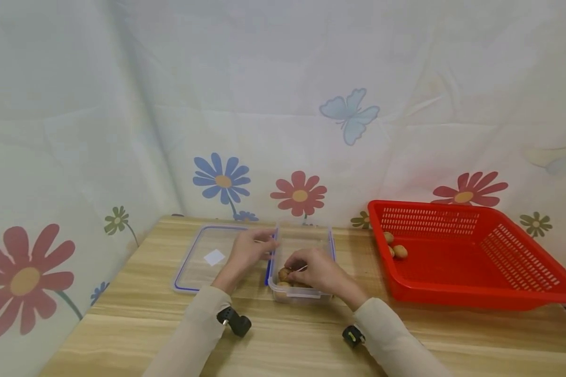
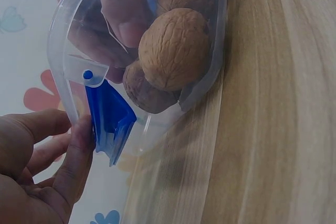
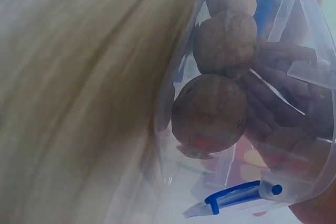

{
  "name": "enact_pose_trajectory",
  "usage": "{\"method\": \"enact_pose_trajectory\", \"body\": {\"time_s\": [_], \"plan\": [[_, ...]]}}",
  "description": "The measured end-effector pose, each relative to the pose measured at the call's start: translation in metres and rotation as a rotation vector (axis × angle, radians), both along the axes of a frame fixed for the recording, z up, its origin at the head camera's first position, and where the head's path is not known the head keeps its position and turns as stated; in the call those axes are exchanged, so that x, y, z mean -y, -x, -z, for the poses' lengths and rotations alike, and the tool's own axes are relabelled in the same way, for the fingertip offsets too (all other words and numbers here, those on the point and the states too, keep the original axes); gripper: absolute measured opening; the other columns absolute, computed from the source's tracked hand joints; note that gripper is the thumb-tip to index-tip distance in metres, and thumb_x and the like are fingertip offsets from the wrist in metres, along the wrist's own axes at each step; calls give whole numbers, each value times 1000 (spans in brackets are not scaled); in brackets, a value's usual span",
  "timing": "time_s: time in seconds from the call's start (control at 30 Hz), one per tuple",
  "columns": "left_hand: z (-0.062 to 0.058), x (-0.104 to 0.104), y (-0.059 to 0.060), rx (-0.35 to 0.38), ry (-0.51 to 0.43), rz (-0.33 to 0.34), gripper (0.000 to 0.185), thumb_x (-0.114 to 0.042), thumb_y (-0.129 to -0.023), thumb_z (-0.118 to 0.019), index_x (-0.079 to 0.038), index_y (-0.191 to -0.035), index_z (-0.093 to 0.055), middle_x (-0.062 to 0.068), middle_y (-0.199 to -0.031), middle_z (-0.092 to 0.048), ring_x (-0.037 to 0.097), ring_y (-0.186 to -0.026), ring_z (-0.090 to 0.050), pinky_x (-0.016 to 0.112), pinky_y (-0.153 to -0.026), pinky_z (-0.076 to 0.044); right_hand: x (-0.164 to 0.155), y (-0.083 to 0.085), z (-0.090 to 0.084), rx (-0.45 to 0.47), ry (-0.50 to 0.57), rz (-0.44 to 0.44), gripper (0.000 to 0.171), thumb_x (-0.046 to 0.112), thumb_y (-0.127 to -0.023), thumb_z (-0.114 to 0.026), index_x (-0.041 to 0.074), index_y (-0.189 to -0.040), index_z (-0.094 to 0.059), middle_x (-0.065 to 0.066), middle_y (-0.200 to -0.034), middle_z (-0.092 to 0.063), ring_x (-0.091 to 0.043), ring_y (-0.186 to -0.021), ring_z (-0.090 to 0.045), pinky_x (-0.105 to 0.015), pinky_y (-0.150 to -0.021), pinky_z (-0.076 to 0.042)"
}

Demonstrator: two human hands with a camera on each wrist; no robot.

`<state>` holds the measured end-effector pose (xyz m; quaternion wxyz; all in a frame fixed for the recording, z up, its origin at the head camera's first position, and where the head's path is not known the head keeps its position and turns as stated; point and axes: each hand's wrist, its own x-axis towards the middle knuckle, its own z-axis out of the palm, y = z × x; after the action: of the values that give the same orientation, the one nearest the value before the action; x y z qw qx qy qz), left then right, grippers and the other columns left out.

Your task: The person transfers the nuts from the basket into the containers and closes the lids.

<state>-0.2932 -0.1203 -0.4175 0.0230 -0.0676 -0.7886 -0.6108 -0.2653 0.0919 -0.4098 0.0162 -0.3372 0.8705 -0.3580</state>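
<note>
A clear plastic food container [image 1: 306, 295] with blue latches stands on the table. Several walnuts [image 2: 175, 49] lie at its near end, visible through the wall in both wrist views. My right hand [image 1: 317, 269] reaches down inside, thumb and fingers pinching a walnut [image 1: 284, 274]. Through the clear side, the right wrist view shows its fingers against the walnuts [image 3: 226, 43]. At the container's left rim, my left hand [image 1: 252, 248] holds the edge between thumb and fingers, right beside a hanging blue latch [image 2: 107, 119].
The container's clear lid [image 1: 193, 272], with a blue seal and a white label, lies flat to the left. A large red plastic basket [image 1: 457, 293] stands at the right, a few walnuts [image 1: 399, 252] in its left side. Behind the wooden table [image 1: 283, 340] hangs a flowered cloth [image 1: 264, 104].
</note>
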Motion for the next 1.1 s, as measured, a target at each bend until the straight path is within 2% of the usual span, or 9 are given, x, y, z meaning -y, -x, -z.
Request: {"method": "enact_pose_trajectory", "body": {"time_s": [0.13,0.4,0.63,0.73,0.9,1.1], "plan": [[0,0,0,9,9,-7,38,-4,-98,-75,4,-135,-69,21,-117,-74,31,-87,-77,35,-74,-68,-1,-2,-2,13,-2,26,15,1,-93,-80,1,-108,-78,-6,-102,-78,-22,-98,-74,-41,-89,-65],[1,0,1,14,-12,-12,37,-4,-98,-75,2,-134,-71,20,-118,-74,33,-91,-77,36,-75,-68,-6,-7,-9,87,42,67,21,3,-97,-77,-1,-117,-76,-12,-111,-77,-25,-102,-73,-44,-94,-64],[3,0,2,11,-22,-7,37,-3,-98,-75,3,-134,-71,20,-114,-75,30,-89,-77,35,-75,-68,-18,-5,-18,61,76,71,21,8,-98,-77,1,-118,-76,-16,-116,-76,-28,-106,-73,-45,-97,-63],[3,0,3,16,-20,-4,37,-4,-98,-75,2,-134,-71,19,-116,-75,31,-90,-77,35,-75,-68,-26,-6,-28,72,85,87,22,9,-99,-77,2,-120,-76,-14,-117,-75,-29,-107,-73,-43,-96,-63],[2,-1,2,9,-11,-4,38,-4,-98,-75,3,-135,-70,20,-117,-74,32,-91,-77,35,-75,-68,-39,-9,-49,36,64,108,25,13,-99,-78,6,-122,-76,-7,-117,-76,-26,-107,-73,-42,-96,-63],[1,-1,2,2,1,-10,38,-2,-97,-75,4,-134,-70,19,-112,-74,27,-89,-76,35,-75,-68,-54,-13,-74,7,61,116,28,16,-98,-79,6,-124,-75,-7,-117,-76,-27,-108,-72,-43,-95,-64]]}}
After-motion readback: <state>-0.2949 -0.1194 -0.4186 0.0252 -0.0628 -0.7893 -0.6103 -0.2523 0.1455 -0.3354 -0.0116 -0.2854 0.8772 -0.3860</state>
